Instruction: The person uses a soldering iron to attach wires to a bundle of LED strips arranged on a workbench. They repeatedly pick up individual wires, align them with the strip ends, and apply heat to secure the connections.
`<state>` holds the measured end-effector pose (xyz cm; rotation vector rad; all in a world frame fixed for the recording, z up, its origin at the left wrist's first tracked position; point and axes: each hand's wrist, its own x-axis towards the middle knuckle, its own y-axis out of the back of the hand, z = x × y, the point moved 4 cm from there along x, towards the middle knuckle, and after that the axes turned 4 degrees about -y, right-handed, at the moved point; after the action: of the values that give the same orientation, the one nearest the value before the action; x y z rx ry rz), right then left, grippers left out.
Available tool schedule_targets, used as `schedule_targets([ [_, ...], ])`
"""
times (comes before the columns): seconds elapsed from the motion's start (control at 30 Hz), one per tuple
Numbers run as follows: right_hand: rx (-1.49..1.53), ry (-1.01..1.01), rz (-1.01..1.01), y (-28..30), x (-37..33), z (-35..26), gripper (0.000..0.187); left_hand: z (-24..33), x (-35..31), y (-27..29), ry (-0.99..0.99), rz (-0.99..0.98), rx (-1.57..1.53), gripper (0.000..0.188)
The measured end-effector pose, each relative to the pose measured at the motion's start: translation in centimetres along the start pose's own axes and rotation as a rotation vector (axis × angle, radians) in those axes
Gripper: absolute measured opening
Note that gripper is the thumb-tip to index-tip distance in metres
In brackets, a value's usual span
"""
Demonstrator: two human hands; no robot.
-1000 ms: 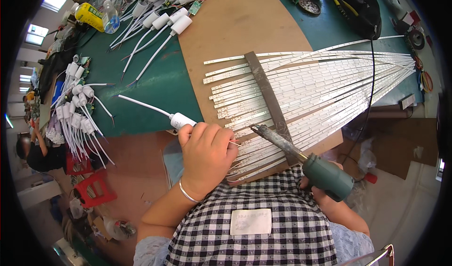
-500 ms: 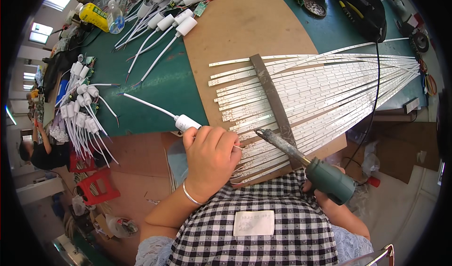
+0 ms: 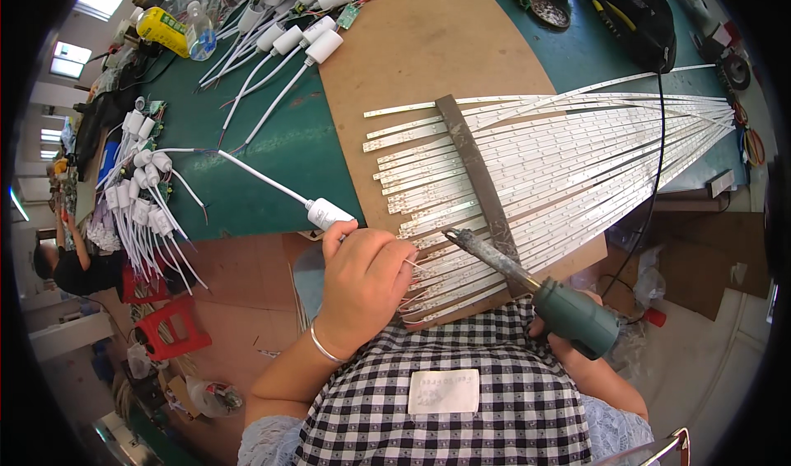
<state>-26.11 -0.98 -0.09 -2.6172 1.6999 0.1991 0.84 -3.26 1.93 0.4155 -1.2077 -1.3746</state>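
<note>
My left hand (image 3: pixel 367 281) is closed around a white cylindrical housing (image 3: pixel 328 214), whose white cable (image 3: pixel 268 176) stretches away to the upper left. A thin wire shows by the thumb, over the near ends of several white LED strips (image 3: pixel 544 165) spread out in a fan. My right hand (image 3: pixel 563 352), partly hidden, grips the green handle of a soldering iron (image 3: pixel 578 318). The iron's dark tip points left over the strips, just right of my left hand. Where the wire ends is hidden.
A brown bar (image 3: pixel 474 177) lies across the strips on a brown board (image 3: pixel 428 37). White housings with cables (image 3: pixel 284 42) are piled at the back left, near a yellow bottle (image 3: pixel 161 29). The black cord (image 3: pixel 662 145) hangs at right. A red stool (image 3: pixel 171 330) stands lower left.
My left hand has shifted slightly left and down. The cable's far end has swung a little upward. The soldering iron has barely moved.
</note>
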Motion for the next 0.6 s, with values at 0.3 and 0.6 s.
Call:
schedule_targets([
  [0.3, -0.251, -0.015, -0.064, 0.7, -1.3, 1.3, 0.035, 0.1, 0.3, -0.3, -0.022, -0.009, 0.037, 0.019],
  [0.6, -0.15, -0.001, -0.036, 0.3, -1.9, 2.4, 0.045, 0.1, 0.3, -0.3, -0.025, -0.026, 0.021, 0.018],
])
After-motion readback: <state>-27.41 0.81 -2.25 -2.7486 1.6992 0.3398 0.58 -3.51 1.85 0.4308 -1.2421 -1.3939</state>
